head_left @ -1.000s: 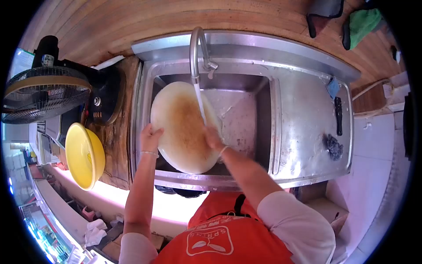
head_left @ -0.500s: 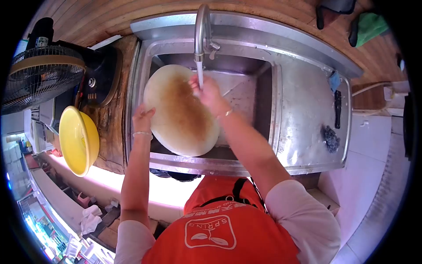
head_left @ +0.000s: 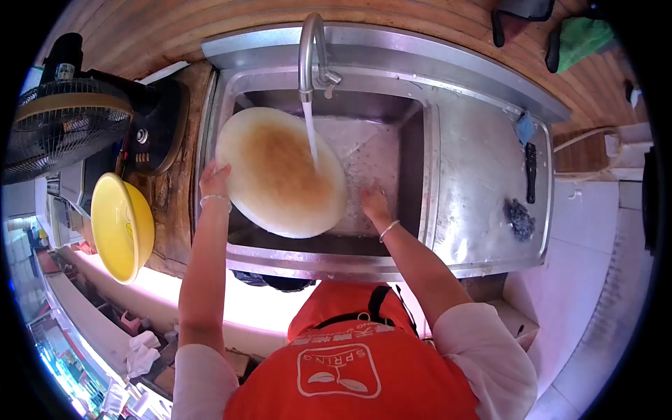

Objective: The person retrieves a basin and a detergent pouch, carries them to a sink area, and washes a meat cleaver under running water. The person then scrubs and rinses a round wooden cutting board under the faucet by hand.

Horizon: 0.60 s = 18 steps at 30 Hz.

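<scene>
A large round white board with a brown stain over its middle is tilted in the metal sink. My left hand grips its left rim, thumb on the face and the other fingers largely hidden behind. Water from the curved faucet runs onto the board's right half. To the right of the board, over the sink basin, my right hand is apart from the rim with its fingers loosely spread and nothing seen in them.
A yellow basin stands left of the sink, below a fan. On the right drainboard lie a dark scouring pad, a black-handled tool and a blue cloth. A green glove-like item is at the upper right.
My right hand has left the board's face under the water and moved down and right. The board has turned and shifted slightly left, with my left hand still on its rim.
</scene>
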{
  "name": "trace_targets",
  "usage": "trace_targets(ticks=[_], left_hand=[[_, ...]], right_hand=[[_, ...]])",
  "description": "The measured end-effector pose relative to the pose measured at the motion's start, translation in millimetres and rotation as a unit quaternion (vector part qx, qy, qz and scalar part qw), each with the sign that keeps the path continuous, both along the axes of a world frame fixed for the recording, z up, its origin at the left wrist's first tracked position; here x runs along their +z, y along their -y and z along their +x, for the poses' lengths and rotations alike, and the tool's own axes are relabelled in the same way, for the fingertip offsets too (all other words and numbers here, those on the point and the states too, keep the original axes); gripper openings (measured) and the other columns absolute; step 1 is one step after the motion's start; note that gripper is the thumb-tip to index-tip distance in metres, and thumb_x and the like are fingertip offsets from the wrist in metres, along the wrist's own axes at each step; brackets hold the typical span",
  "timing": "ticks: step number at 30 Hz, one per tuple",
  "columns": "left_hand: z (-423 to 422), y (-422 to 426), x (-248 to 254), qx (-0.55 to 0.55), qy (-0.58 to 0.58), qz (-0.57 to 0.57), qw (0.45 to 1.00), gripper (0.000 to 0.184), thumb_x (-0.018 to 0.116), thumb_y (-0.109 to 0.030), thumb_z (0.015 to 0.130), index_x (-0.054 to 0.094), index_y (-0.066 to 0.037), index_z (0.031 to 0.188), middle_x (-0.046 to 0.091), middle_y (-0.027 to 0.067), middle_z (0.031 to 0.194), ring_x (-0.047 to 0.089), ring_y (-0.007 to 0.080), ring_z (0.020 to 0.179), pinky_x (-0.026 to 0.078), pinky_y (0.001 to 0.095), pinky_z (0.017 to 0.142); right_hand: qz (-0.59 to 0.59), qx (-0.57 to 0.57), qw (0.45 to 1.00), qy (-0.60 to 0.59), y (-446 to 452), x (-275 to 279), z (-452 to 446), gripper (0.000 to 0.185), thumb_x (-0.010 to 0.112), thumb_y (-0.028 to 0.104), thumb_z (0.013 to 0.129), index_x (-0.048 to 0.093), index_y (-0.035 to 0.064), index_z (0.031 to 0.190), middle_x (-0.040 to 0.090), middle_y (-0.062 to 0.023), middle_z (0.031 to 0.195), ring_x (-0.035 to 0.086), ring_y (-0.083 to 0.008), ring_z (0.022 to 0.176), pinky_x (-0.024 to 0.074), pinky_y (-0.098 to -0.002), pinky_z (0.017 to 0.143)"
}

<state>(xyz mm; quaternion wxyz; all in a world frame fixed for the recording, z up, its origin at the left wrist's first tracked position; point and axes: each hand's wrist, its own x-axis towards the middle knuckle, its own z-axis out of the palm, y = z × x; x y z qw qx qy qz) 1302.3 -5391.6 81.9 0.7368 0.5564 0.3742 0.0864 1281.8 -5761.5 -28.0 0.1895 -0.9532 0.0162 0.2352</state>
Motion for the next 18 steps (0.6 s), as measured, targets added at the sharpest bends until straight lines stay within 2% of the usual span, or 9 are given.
trace_targets(ticks=[2, 3, 5, 8, 11, 14, 15, 17, 18], left_hand=[[5, 26, 24, 0.050, -0.021, 0.017, 0.998, 0.047, 0.055, 0.008, 0.066, 0.038, 0.003, 0.110, 0.053, 0.0153, 0.097, 0.054, 0.0244, 0.083, 0.046, 0.0347, 0.071], [6, 35, 35, 0.076, -0.032, 0.028, 0.996, 0.049, 0.056, 0.009, 0.065, 0.038, 0.003, 0.109, 0.053, 0.0155, 0.096, 0.054, 0.0252, 0.081, 0.047, 0.0360, 0.069], [7, 37, 33, 0.074, -0.032, 0.003, 0.997, 0.045, 0.056, 0.007, 0.066, 0.040, 0.003, 0.107, 0.053, 0.0147, 0.095, 0.055, 0.0255, 0.081, 0.047, 0.0355, 0.069], [12, 29, 12, 0.034, -0.034, -0.066, 0.997, 0.038, 0.057, 0.003, 0.067, 0.044, 0.001, 0.103, 0.054, 0.0126, 0.092, 0.055, 0.0246, 0.080, 0.047, 0.0348, 0.068], [3, 38, -6, -0.021, -0.079, -0.168, 0.982, 0.029, 0.058, -0.003, 0.068, 0.049, -0.002, 0.095, 0.055, 0.0090, 0.086, 0.056, 0.0203, 0.074, 0.049, 0.0310, 0.062], [-27, 58, -24, 0.027, -0.140, -0.272, 0.952, 0.021, 0.061, -0.008, 0.066, 0.052, -0.006, 0.084, 0.056, 0.0037, 0.075, 0.056, 0.0135, 0.063, 0.049, 0.0234, 0.049], [-43, 67, -43, 0.070, -0.100, -0.305, 0.944, 0.018, 0.062, -0.010, 0.066, 0.053, -0.007, 0.081, 0.056, 0.0011, 0.070, 0.054, 0.0115, 0.056, 0.046, 0.0187, 0.042], [-58, 91, -34, 0.097, -0.128, -0.296, 0.942, 0.021, 0.060, -0.008, 0.068, 0.053, -0.007, 0.088, 0.057, 0.0025, 0.078, 0.056, 0.0121, 0.064, 0.047, 0.0197, 0.046], [-61, 97, -29, 0.111, -0.108, -0.333, 0.930, 0.022, 0.058, -0.008, 0.069, 0.052, -0.007, 0.091, 0.057, 0.0040, 0.082, 0.056, 0.0143, 0.071, 0.048, 0.0240, 0.055]], right_hand=[[0.193, -0.238, 0.948, -0.083, -17, 3, 5, 0.045, 0.044, 0.032, 0.079, 0.041, -0.0019, 0.109, 0.050, -0.0190, 0.102, 0.046, -0.0282, 0.099, 0.0379, -0.0371, 0.082], [0.349, -0.333, 0.858, -0.177, -27, 10, 1, 0.042, 0.047, 0.030, 0.078, 0.043, -0.0016, 0.105, 0.051, -0.0164, 0.099, 0.048, -0.0258, 0.096, 0.0394, -0.0356, 0.080], [0.599, -0.466, 0.556, -0.338, -39, 27, -10, 0.034, 0.052, 0.024, 0.076, 0.047, -0.0010, 0.099, 0.054, -0.0112, 0.094, 0.051, -0.0209, 0.090, 0.0425, -0.0326, 0.076], [0.655, -0.514, 0.510, -0.217, -34, 8, -14, 0.023, 0.058, 0.013, 0.071, 0.051, 0.0011, 0.090, 0.055, -0.0056, 0.083, 0.054, -0.0159, 0.077, 0.0463, -0.0261, 0.065], [0.643, -0.516, 0.533, -0.190, -17, 55, 15, 0.020, 0.059, 0.009, 0.069, 0.053, 0.0011, 0.087, 0.056, -0.0052, 0.078, 0.055, -0.0138, 0.070, 0.0468, -0.0237, 0.057], [0.555, -0.462, 0.681, -0.120, -12, 92, 41, 0.017, 0.058, 0.010, 0.071, 0.054, -0.0017, 0.083, 0.057, -0.0052, 0.077, 0.056, -0.0163, 0.067, 0.0453, -0.0245, 0.049], [0.519, -0.424, 0.740, -0.061, -13, 98, 45, 0.018, 0.057, 0.012, 0.072, 0.054, -0.0014, 0.084, 0.057, -0.0070, 0.078, 0.055, -0.0195, 0.071, 0.0452, -0.0281, 0.054], [0.428, -0.340, 0.836, 0.061, -18, 108, 50, 0.020, 0.056, 0.017, 0.073, 0.055, -0.0009, 0.084, 0.058, -0.0106, 0.080, 0.054, -0.0258, 0.081, 0.0449, -0.0353, 0.062], [0.247, -0.150, 0.943, 0.167, -23, 126, 47, 0.023, 0.054, 0.021, 0.074, 0.056, 0.0008, 0.086, 0.057, -0.0129, 0.082, 0.050, -0.0295, 0.089, 0.0397, -0.0414, 0.070]])
